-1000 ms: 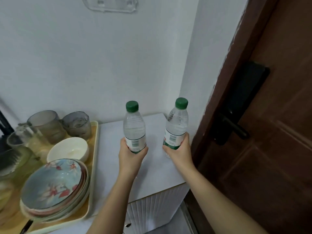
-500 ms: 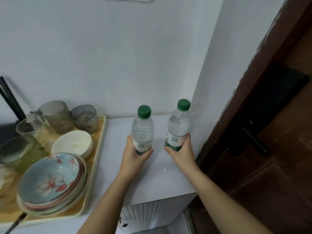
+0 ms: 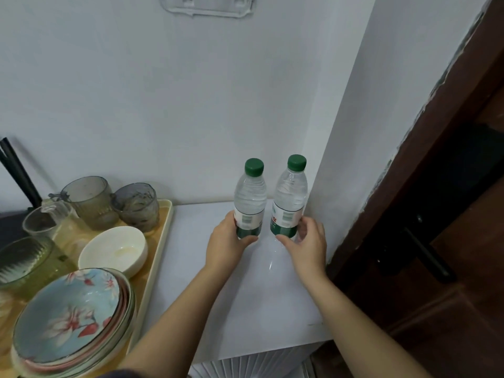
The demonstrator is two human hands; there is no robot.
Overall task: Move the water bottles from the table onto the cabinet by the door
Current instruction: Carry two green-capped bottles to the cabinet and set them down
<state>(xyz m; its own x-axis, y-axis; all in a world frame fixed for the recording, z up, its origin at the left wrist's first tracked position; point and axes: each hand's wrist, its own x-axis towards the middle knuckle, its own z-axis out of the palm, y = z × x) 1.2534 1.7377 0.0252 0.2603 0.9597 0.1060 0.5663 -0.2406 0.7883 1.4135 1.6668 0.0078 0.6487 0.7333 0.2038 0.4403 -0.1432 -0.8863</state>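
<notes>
Two clear water bottles with green caps stand upright side by side at the back of the white cabinet top (image 3: 245,304), close to the wall corner. My left hand (image 3: 227,245) grips the lower part of the left bottle (image 3: 250,197). My right hand (image 3: 306,242) holds the base of the right bottle (image 3: 290,195), thumb in front and fingers round its right side. The bottles stand a small gap apart, their bases hidden by my hands.
A yellow tray (image 3: 163,236) fills the cabinet's left part, holding stacked floral plates (image 3: 68,320), a white bowl (image 3: 113,251) and several glass cups (image 3: 90,201). A brown door (image 3: 450,241) with a black handle (image 3: 425,252) is on the right. White walls behind.
Both hands have carried the bottles farther back toward the wall corner and closer together. The right hand's fingers have loosened and slid lower on its bottle.
</notes>
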